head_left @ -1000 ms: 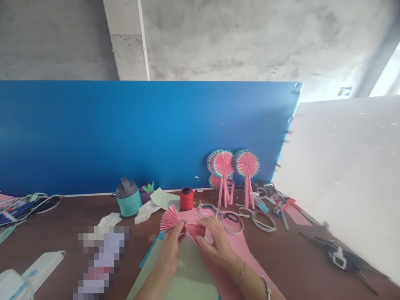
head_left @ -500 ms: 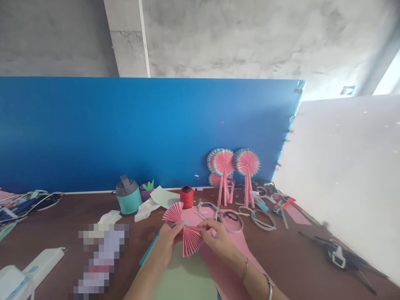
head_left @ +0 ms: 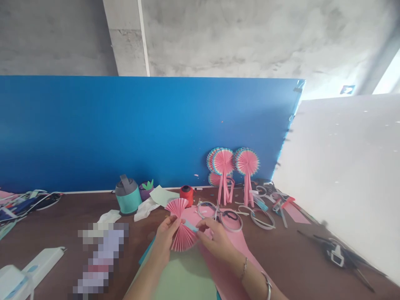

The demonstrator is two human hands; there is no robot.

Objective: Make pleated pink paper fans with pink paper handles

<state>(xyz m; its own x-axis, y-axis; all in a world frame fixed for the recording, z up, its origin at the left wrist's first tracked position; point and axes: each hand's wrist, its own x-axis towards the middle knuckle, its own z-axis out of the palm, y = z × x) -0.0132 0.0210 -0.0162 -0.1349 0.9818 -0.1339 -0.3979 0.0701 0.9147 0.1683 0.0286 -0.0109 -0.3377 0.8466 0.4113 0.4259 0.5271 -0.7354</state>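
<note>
Both of my hands hold a pleated pink paper fan (head_left: pixel 181 228) just above the brown table (head_left: pixel 56 233). My left hand (head_left: pixel 164 237) pinches the fan at its middle, with one pleated half spread above and the other below. Fingers of my right hand (head_left: pixel 215 239) are closed on the fan's right edge, where a small light-blue strip shows. Under my hands lie a pale green sheet (head_left: pixel 184 279) and a pink sheet (head_left: pixel 229 258).
Finished pink fans on sticks (head_left: pixel 233 166) lean on the blue board (head_left: pixel 140 129). A red thread spool (head_left: pixel 186 195), a teal container (head_left: pixel 128 196), white rings and scissors (head_left: pixel 231 218) lie behind my hands. A white panel (head_left: pixel 346 175) stands on the right, and a white device (head_left: pixel 34 266) lies at the left.
The fan's lower half has swung down and round from the right, so the two halves now stand one above the other. My hands have drawn closer together.
</note>
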